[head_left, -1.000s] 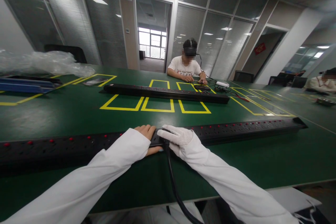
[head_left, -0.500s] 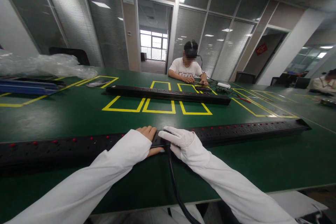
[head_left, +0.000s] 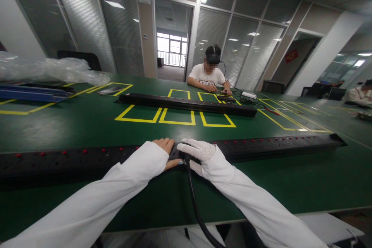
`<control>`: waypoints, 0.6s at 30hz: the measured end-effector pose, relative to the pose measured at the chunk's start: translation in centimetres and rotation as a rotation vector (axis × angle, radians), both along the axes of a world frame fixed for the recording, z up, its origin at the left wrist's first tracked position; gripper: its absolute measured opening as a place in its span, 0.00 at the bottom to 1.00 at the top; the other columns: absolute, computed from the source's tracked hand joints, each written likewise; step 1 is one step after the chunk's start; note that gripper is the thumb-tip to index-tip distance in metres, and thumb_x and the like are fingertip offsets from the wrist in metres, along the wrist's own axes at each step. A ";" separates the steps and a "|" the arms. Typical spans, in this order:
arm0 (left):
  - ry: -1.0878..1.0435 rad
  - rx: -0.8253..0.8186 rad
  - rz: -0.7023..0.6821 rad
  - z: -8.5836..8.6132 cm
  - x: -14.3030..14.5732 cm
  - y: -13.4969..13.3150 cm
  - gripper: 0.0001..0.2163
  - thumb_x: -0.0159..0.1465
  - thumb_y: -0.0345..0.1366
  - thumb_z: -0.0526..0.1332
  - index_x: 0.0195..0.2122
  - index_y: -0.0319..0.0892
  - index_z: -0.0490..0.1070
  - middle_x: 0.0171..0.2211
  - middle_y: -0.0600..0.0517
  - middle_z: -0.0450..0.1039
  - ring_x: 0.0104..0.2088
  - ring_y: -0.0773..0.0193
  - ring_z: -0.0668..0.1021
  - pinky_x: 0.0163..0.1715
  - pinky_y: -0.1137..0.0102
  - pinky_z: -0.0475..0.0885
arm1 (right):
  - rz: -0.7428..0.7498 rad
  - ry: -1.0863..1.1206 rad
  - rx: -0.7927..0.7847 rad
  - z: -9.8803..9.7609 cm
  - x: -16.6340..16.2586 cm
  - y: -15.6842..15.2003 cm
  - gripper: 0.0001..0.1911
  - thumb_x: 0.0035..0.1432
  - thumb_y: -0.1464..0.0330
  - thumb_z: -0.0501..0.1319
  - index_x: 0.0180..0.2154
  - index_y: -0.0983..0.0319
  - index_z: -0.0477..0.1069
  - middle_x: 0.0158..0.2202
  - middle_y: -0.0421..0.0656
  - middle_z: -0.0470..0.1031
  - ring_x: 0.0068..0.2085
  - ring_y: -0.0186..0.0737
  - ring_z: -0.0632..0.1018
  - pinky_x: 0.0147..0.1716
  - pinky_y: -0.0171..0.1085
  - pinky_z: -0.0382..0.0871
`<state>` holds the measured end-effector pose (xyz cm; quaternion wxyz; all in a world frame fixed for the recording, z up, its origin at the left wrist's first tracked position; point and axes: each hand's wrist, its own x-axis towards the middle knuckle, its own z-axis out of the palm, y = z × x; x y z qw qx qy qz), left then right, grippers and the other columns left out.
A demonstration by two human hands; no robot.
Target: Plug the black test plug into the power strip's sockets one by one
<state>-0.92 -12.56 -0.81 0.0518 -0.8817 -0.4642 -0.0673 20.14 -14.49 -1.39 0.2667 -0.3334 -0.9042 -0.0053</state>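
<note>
A long black power strip (head_left: 261, 146) with a row of red dots lies across the table before me. My left hand (head_left: 167, 148), bare below a white sleeve, is closed around the strip near its middle, fingers over the far side and thumb along the near side. Right beside it, my right hand (head_left: 199, 151) in a white dotted glove is closed over a black plug (head_left: 186, 157) at the strip's face. From the plug a thick black cable (head_left: 193, 197) hangs over the table's front edge. Under my fingers, the plug's contact with the strip is hidden.
A second black strip (head_left: 186, 104) lies farther back across yellow tape outlines (head_left: 177, 123). Clear plastic wrap (head_left: 52, 69) and blue rails (head_left: 31, 93) are at the left. Across the green table (head_left: 261, 182) sits a person (head_left: 206, 73) near a white adapter (head_left: 249, 95) and cables.
The view has shifted slightly, moving the strip a little to the right in the picture. Both hands keep the same places on the strip and plug.
</note>
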 end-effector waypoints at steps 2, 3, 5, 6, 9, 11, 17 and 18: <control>0.002 -0.002 0.005 0.0 0.0 0.0 0.21 0.60 0.53 0.54 0.43 0.39 0.65 0.38 0.44 0.72 0.39 0.51 0.75 0.39 0.61 0.69 | 0.026 -0.010 -0.007 0.0 0.1 0.1 0.27 0.55 0.61 0.59 0.57 0.53 0.60 0.59 0.40 0.62 0.54 0.41 0.69 0.52 0.40 0.64; 0.001 -0.003 0.007 -0.1 0.0 0.0 0.21 0.60 0.53 0.54 0.43 0.39 0.65 0.38 0.44 0.72 0.39 0.51 0.75 0.40 0.62 0.69 | 0.033 -0.015 -0.005 0.1 0.1 0.2 0.28 0.55 0.59 0.60 0.57 0.53 0.60 0.59 0.41 0.62 0.53 0.41 0.69 0.52 0.41 0.65; -0.001 -0.004 0.006 -0.2 0.1 0.1 0.21 0.60 0.53 0.54 0.44 0.39 0.65 0.38 0.44 0.72 0.40 0.51 0.75 0.40 0.62 0.68 | 0.036 -0.009 0.007 0.3 0.0 0.1 0.28 0.54 0.57 0.60 0.57 0.54 0.61 0.58 0.41 0.63 0.52 0.41 0.70 0.51 0.40 0.65; 0.002 -0.010 0.008 -0.2 0.1 0.1 0.22 0.60 0.53 0.54 0.44 0.39 0.65 0.38 0.44 0.71 0.40 0.51 0.75 0.40 0.61 0.68 | 0.030 0.009 0.014 0.4 -0.1 0.1 0.28 0.54 0.56 0.61 0.56 0.54 0.62 0.57 0.42 0.64 0.52 0.41 0.70 0.51 0.40 0.65; 0.015 -0.019 0.011 -0.4 0.1 0.2 0.23 0.59 0.54 0.54 0.44 0.37 0.65 0.38 0.43 0.71 0.39 0.50 0.75 0.39 0.60 0.69 | 0.015 0.057 0.005 0.5 -0.7 -0.1 0.27 0.53 0.56 0.62 0.53 0.56 0.63 0.54 0.43 0.67 0.52 0.41 0.70 0.51 0.40 0.65; 0.013 -0.009 0.014 -0.4 0.2 0.3 0.23 0.59 0.53 0.54 0.45 0.38 0.65 0.38 0.43 0.71 0.40 0.50 0.75 0.39 0.60 0.69 | 0.011 0.077 -0.003 0.5 -1.1 -0.2 0.26 0.53 0.56 0.62 0.52 0.58 0.64 0.52 0.44 0.68 0.51 0.41 0.71 0.50 0.39 0.65; 0.043 -0.088 0.028 -0.3 0.2 0.7 0.24 0.58 0.54 0.55 0.44 0.38 0.65 0.40 0.42 0.71 0.40 0.48 0.75 0.39 0.59 0.69 | 0.006 0.112 0.056 0.1 -1.5 0.0 0.24 0.51 0.55 0.64 0.47 0.58 0.65 0.48 0.44 0.69 0.48 0.40 0.72 0.47 0.39 0.66; 0.049 -0.094 0.035 -0.3 0.2 0.8 0.24 0.58 0.55 0.55 0.44 0.38 0.65 0.40 0.42 0.71 0.40 0.49 0.75 0.39 0.59 0.69 | 0.017 0.115 0.048 0.1 -1.5 0.1 0.24 0.51 0.55 0.64 0.47 0.58 0.66 0.48 0.44 0.69 0.48 0.40 0.72 0.47 0.38 0.66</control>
